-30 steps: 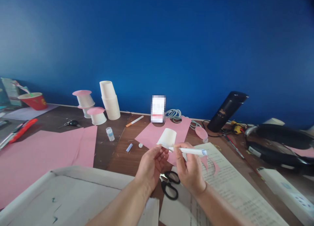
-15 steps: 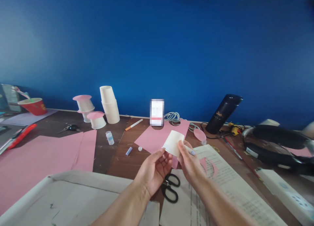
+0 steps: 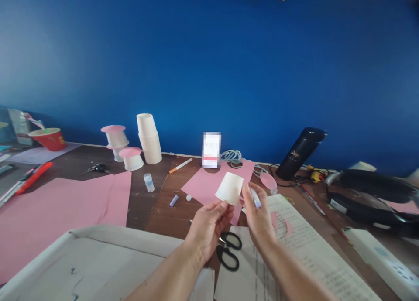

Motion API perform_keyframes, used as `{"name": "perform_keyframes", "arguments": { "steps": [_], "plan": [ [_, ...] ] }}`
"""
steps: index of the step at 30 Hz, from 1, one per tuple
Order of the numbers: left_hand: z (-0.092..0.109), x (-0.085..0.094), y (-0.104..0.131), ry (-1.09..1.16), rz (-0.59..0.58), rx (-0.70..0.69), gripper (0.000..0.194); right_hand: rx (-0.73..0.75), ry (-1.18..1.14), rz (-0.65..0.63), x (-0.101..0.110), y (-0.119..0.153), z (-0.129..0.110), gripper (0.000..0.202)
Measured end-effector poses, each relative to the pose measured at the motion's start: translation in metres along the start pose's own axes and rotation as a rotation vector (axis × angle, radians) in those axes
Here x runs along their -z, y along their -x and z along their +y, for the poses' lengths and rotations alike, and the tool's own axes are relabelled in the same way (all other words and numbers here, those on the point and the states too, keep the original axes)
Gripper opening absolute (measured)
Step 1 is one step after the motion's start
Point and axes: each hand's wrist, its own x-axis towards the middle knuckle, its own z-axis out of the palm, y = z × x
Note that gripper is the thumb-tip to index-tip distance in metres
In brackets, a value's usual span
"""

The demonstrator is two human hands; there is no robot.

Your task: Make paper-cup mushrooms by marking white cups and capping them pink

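A small white paper cup [image 3: 230, 187] is held upside down and slightly tilted, its wide rim lowest. My left hand [image 3: 209, 222] pinches that rim from below, fingers closed on it. Just right of the cup, my right hand [image 3: 257, 211] is closed around a short white stick with a lavender end [image 3: 255, 199]; its exact kind is unclear. Below the hands lie black-handled scissors [image 3: 229, 251] on printed paper. Behind the cup, pink paper [image 3: 199, 184] covers part of the dark table. A white cap [image 3: 189, 197] and a lavender cap [image 3: 173, 200] lie to the left.
At the back left stand stacked white cups [image 3: 151, 146] and cups topped with pink discs [image 3: 131, 161]. A small clear bottle [image 3: 149, 183] is in front. A blurred phone [image 3: 211, 150] leans against the blue wall. Rightward are a black flask [image 3: 299, 155] and a power strip [image 3: 379, 257].
My right hand has come off the cup and moved slightly right, with the stick still in it. My left hand keeps the cup. The whole view has shifted a little.
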Motion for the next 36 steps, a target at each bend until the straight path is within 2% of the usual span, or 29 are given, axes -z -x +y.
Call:
{"name": "perform_keyframes", "arguments": {
  "steps": [2, 4, 6, 8, 10, 16, 26, 36],
  "plan": [
    [-0.001, 0.001, -0.002, 0.018, 0.034, -0.025, 0.012, 0.265, 0.163, 0.04, 0.006, 0.002, -0.006, 0.041],
    [-0.002, 0.002, -0.003, 0.016, 0.031, -0.046, 0.013, 0.472, 0.24, -0.005, 0.012, 0.007, -0.013, 0.037],
    [-0.003, 0.003, -0.003, -0.004, -0.003, -0.083, 0.016, 0.693, 0.318, -0.158, 0.018, 0.013, -0.019, 0.04],
    [-0.004, 0.003, -0.003, -0.039, -0.04, -0.119, 0.02, 0.8, 0.393, -0.316, 0.021, 0.017, -0.023, 0.042],
    [-0.005, 0.004, -0.004, -0.07, -0.059, -0.139, 0.023, 0.815, 0.414, -0.378, 0.021, 0.02, -0.023, 0.038],
    [-0.007, 0.006, -0.007, -0.094, -0.047, -0.154, 0.024, 0.728, 0.376, -0.297, 0.013, 0.02, -0.02, 0.017],
    [-0.008, 0.006, -0.01, -0.074, 0.002, -0.14, 0.023, 0.743, 0.452, -0.237, 0.01, 0.019, -0.017, 0.011],
    [-0.008, 0.005, -0.009, -0.136, 0.004, -0.199, 0.021, 0.793, 0.504, -0.217, 0.007, 0.02, -0.019, 0.008]
  ]
}}
